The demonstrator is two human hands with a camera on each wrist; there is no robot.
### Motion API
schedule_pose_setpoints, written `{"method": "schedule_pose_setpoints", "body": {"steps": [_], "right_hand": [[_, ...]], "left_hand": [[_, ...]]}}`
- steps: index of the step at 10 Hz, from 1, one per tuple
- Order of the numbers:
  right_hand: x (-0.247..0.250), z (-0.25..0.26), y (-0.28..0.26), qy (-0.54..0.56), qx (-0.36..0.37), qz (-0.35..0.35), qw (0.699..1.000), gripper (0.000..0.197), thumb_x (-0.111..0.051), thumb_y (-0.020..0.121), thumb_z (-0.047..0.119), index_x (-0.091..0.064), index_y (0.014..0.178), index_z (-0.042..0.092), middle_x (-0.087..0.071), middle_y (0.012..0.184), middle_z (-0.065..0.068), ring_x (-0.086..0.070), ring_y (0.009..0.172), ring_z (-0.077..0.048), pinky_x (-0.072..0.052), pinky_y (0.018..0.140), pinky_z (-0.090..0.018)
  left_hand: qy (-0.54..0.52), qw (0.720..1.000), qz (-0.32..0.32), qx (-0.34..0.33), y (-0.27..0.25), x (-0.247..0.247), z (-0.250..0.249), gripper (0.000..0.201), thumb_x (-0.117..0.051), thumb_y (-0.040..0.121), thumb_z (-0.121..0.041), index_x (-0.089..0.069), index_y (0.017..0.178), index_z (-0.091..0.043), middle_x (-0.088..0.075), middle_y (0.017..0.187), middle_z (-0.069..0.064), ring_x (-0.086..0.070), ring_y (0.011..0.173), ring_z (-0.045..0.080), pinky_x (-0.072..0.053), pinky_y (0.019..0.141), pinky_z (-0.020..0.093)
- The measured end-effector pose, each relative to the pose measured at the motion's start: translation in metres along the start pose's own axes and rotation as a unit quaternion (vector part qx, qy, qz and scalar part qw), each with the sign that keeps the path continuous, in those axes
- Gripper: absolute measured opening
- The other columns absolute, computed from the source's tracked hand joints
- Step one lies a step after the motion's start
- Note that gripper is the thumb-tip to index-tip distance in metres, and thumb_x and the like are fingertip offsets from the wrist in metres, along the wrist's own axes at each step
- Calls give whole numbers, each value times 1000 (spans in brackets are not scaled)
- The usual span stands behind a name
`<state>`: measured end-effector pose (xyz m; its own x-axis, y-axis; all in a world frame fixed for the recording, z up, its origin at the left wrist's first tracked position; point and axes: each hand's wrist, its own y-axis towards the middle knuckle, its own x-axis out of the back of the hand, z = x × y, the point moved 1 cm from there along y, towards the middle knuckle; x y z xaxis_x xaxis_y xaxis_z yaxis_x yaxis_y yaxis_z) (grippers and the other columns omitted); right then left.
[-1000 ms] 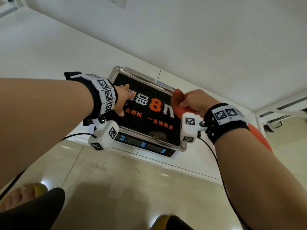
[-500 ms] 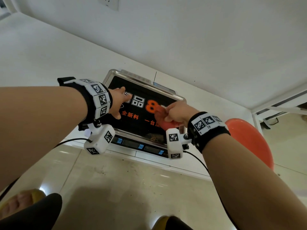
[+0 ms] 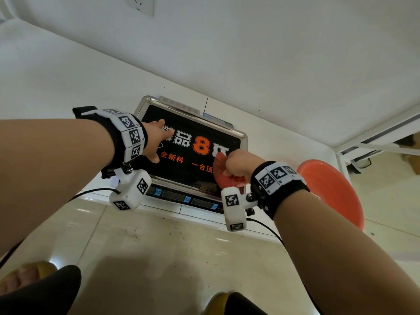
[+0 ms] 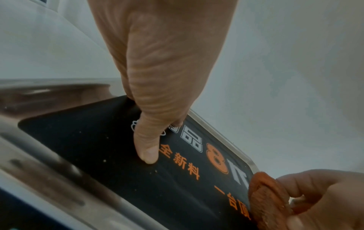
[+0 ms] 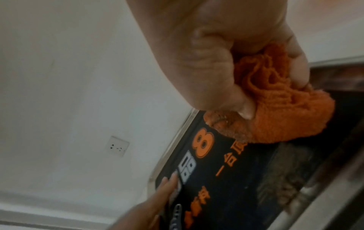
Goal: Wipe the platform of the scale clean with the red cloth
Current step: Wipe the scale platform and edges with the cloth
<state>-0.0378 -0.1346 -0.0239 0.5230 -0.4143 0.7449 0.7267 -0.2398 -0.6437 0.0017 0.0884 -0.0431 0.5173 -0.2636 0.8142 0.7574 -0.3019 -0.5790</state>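
Observation:
The scale's platform [image 3: 181, 176] is black with orange and white print inside a steel rim. My left hand [image 3: 156, 142] lies on its left part with straight fingers, and the thumb [image 4: 147, 154] presses the black surface. My right hand [image 3: 238, 164] grips the bunched red cloth [image 3: 227, 178] and holds it down on the platform's near right part, over the end of the orange text. The cloth [image 5: 285, 109] bulges out below the curled fingers. Brownish crumbs [image 3: 205, 186] lie along the near edge, just left of the cloth.
The scale's display panel [image 3: 181, 197] faces me below the platform. An orange-red plastic basin [image 3: 336, 189] stands to the right of the scale on the white ledge. A wall socket [image 3: 141, 5] is up behind. Tiled floor and my feet are below.
My right hand has drawn the cloth from the platform's far right edge toward its near right part. The left hand has stayed pressed on the left side.

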Motion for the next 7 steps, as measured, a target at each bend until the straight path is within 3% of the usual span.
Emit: {"method": "schedule_pose_setpoints", "body": {"steps": [1,2,3,4,5,6,7], "right_hand": [[9,4,1,9,21,-18,1000,23,-62,96,8,-62,118,0,-69,112,-19,-69,104,-34,-58,94,-47],[19,-3,4,-8,21,-79,997,28,-52,92,7,-64,116,-2,-73,105,-18,-71,98,-33,-60,89,-46],[18,-12,-3,-40,-2,-67,997,34,-50,92,9,-61,122,-3,-74,97,-16,-72,94,-31,-60,89,-42],[9,-12,-9,-57,1,-18,998,28,-49,99,15,-66,114,-1,-71,112,-20,-69,106,-33,-56,97,-44],[5,-8,-12,-45,8,21,999,22,-56,99,10,-62,118,0,-69,113,-18,-69,102,-32,-59,89,-43],[12,-9,-14,7,5,20,1000,21,-60,96,3,-61,118,3,-67,108,-15,-65,84,-24,-54,64,-32],[17,-19,-12,-13,-10,-1,1000,21,-60,95,1,-63,116,1,-69,102,-18,-68,86,-29,-61,78,-40]], "left_hand": [[-2,1000,-1,2,0,0,0,99,-68,83,-37,-1,154,-25,2,160,9,-14,148,25,-35,113,41],[1,1000,-1,2,-1,-1,0,98,-68,83,-37,-2,154,-24,1,160,9,-18,147,25,-37,112,40],[1,1000,-3,0,0,-1,1,98,-68,83,-37,-2,154,-24,0,160,10,-19,146,25,-37,111,40],[0,1000,1,2,0,-1,0,98,-69,83,-36,-3,154,-24,1,160,10,-18,147,26,-36,112,40],[0,1000,1,1,0,1,0,98,-69,83,-36,-3,154,-23,1,160,11,-17,147,26,-36,113,41],[-1,1000,1,4,0,0,0,98,-69,82,-36,-4,154,-23,0,160,11,-18,146,26,-37,112,41],[-1,1000,-2,3,1,0,0,98,-69,83,-36,-4,154,-23,0,160,10,-17,147,26,-36,112,41]]}}
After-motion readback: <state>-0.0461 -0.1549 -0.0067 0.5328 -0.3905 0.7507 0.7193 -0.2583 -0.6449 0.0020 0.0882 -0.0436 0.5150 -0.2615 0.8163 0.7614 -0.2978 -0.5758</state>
